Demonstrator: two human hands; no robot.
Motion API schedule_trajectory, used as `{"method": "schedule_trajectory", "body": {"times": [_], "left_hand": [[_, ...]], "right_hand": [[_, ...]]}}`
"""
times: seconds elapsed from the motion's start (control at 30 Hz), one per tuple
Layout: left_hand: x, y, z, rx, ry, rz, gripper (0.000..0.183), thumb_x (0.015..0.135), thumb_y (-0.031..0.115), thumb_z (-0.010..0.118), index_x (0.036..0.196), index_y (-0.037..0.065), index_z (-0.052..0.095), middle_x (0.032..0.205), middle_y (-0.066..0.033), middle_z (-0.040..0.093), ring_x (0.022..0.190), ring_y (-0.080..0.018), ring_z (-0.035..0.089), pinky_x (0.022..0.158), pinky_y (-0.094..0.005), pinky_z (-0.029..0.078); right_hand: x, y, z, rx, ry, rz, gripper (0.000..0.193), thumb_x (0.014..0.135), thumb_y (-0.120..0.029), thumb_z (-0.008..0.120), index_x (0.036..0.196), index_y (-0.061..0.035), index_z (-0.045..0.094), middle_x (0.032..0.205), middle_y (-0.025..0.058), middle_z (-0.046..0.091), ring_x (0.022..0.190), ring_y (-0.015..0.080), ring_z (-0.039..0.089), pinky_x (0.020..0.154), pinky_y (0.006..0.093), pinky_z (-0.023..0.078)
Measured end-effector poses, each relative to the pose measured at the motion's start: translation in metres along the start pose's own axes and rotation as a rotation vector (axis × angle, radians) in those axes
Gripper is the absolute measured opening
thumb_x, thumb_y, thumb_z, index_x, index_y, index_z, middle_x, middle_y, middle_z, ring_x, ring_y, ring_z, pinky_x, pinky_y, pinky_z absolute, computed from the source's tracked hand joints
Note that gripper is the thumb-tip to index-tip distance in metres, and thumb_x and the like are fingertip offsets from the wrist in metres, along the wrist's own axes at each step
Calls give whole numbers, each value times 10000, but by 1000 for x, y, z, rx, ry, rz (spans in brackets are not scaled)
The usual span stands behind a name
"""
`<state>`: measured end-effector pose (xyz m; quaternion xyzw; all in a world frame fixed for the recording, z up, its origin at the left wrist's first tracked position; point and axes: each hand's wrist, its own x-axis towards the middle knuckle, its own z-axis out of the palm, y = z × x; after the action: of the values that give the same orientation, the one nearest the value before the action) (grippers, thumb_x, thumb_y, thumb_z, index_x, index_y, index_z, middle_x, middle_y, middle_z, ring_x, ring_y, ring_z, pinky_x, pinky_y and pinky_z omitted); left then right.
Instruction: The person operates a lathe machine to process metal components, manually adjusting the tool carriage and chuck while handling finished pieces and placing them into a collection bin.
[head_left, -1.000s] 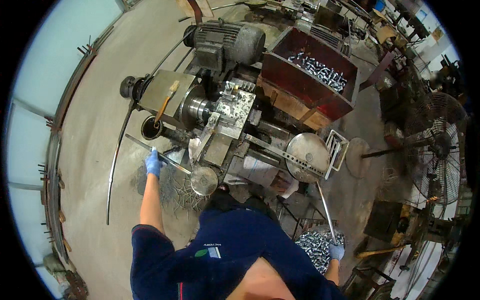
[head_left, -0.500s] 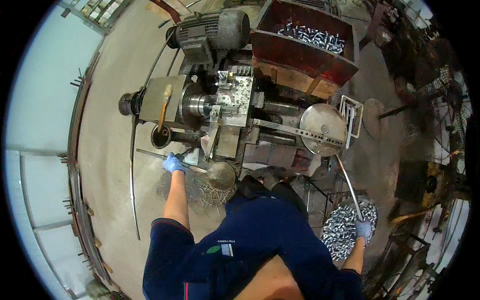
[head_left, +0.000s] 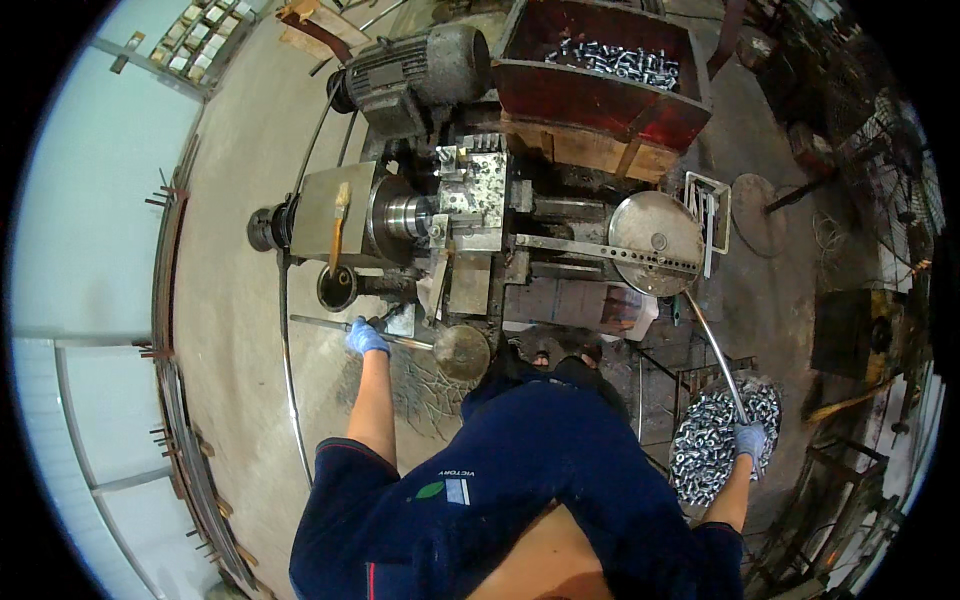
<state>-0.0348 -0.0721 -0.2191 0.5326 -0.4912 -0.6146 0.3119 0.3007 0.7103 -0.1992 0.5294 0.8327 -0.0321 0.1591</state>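
Observation:
A lathe-like machine (head_left: 475, 205) stands in front of me, with a round chuck (head_left: 405, 216) and a metal slide block. At its near left side my left hand (head_left: 367, 337), in a blue glove, is closed round a metal bar (head_left: 410, 342) that runs toward a round plate (head_left: 461, 353). To my right, my gloved right hand (head_left: 750, 441) grips the end of a long metal lever (head_left: 714, 340). This lever slants up to a large disc (head_left: 655, 243) joined to the slide by a perforated flat bar (head_left: 580, 249). Below my right hand sits a heap of shiny metal fittings (head_left: 715, 455).
A red bin (head_left: 600, 100) with more metal fittings stands behind the machine, beside an electric motor (head_left: 410, 78). A brush (head_left: 340, 225) lies on the headstock above an oily cup (head_left: 337, 288). Long bars (head_left: 170, 300) lie along the left wall. A white crate (head_left: 722, 225) stands beside the disc.
The whole view has shifted slightly, so the machine and wall appear a little displaced. Both hands keep their hold on the bar and the lever.

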Motion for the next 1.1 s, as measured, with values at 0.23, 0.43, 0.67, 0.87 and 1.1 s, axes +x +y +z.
{"method": "schedule_trajectory", "body": {"times": [0.23, 0.43, 0.67, 0.87, 1.1], "left_hand": [[11, -4, -4, 1, -17, -19, 77, 721, 52, 569, 723, -12, 527, 631, -100, 547, 490, -213, 531, 447, -358, 445], [-10, 0, 7, -33, 9, -21, 85, 726, 57, 573, 739, -16, 531, 666, -121, 562, 491, -214, 533, 454, -354, 439], [-3, 4, 0, 0, -10, -20, 91, 728, 56, 578, 746, -18, 528, 658, -115, 571, 482, -206, 530, 454, -355, 443], [-31, 20, 5, 56, -8, -45, 97, 739, 67, 567, 776, -10, 520, 669, -138, 594, 482, -216, 541, 445, -359, 456], [-7, 7, 0, 14, -22, -56, 105, 748, 84, 555, 782, -5, 510, 674, -157, 596, 476, -238, 554, 433, -369, 473]], "right_hand": [[-6, -5, -10, 9, -70, -23, 444, 587, -282, 679, 907, 17, 604, 928, 262, 601, 890, 395, 578, 780, 424, 465], [-18, -12, -18, 0, -36, 35, 404, 589, -287, 704, 866, -3, 631, 911, 239, 619, 872, 379, 597, 769, 416, 478], [-16, -13, -14, -6, -83, 48, 424, 605, -327, 696, 885, -14, 637, 916, 227, 624, 868, 358, 607, 772, 404, 483], [-7, 1, 6, -31, -82, 45, 423, 609, -336, 687, 880, -16, 638, 915, 220, 624, 872, 352, 603, 780, 399, 479], [-9, 0, 9, -84, -61, 51, 431, 621, -373, 676, 865, -20, 644, 906, 215, 628, 878, 360, 599, 788, 392, 476]]}}
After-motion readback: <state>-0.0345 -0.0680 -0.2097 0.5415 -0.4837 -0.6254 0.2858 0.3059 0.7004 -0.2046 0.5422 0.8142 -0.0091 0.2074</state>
